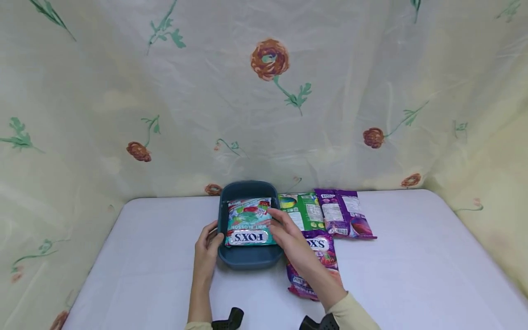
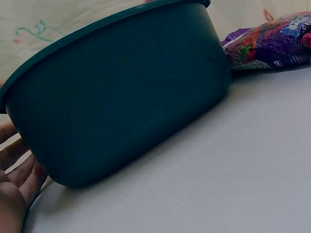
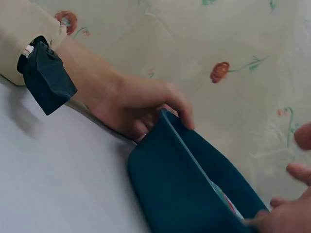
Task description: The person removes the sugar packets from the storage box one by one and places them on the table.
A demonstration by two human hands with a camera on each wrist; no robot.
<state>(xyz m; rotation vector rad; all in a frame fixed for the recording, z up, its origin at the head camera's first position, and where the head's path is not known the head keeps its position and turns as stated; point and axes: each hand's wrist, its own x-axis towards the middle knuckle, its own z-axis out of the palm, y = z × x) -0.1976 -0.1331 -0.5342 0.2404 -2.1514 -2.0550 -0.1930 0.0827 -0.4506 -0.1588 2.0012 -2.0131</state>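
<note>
A dark teal plastic tub (image 1: 247,264) stands on the white table, and a teal FOX'S candy bag (image 1: 249,223) lies flat inside it. My left hand (image 1: 207,246) grips the tub's left side, with the thumb hooked over the rim and the fingers on the outer wall. The right wrist view shows that left hand (image 3: 141,104) on the tub (image 3: 180,194). My right hand (image 1: 283,228) reaches over the tub's right rim, and its spread fingers (image 3: 296,171) touch the bag's right edge. In the left wrist view the tub wall (image 2: 121,92) fills the frame.
Right of the tub lie a green candy bag (image 1: 303,211) and a purple one (image 1: 346,214). Another purple bag (image 1: 319,256) lies partly under my right forearm. A flowered cloth (image 1: 268,91) hangs behind and at both sides of the table (image 1: 412,275).
</note>
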